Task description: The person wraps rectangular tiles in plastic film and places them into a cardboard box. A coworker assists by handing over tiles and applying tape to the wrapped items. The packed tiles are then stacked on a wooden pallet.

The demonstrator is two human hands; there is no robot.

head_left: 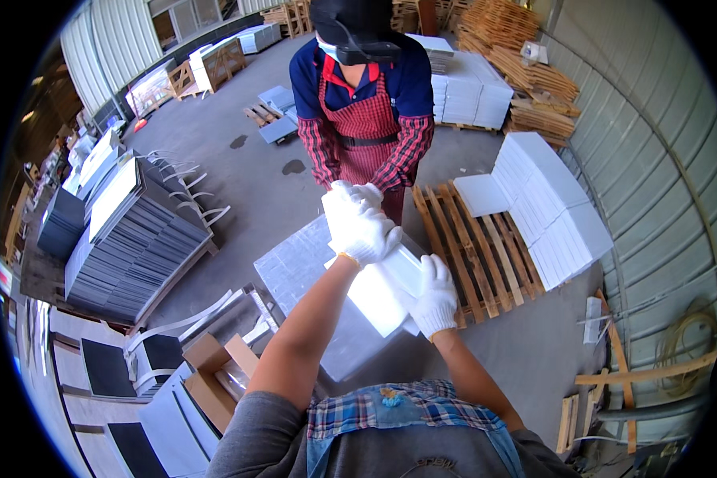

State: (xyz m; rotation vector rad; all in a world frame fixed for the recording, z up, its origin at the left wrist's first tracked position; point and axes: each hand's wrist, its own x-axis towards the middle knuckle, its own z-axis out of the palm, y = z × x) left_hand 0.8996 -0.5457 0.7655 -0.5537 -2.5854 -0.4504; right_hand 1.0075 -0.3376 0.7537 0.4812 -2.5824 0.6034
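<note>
A white, glossy sheet-like bundle (381,298) lies on a grey-topped table (291,259) in front of me; glare hides its detail. My left hand (365,237), in a white knitted glove, has its fingers curled at the bundle's far part. At its right edge, my gloved right hand (435,293) grips the side, the thumb hidden. A co-worker (362,119) in a red checked apron stands across the table. That person's white-gloved hands (354,195) are on the bundle's far end, just beyond my left hand.
To the right, a wooden pallet (474,259) carries a row of white slabs (538,207). Grey panels (135,235) are stacked at the left on a pallet. An open cardboard box (215,370) stands by my left elbow. Wood strips (645,368) lie near the right wall.
</note>
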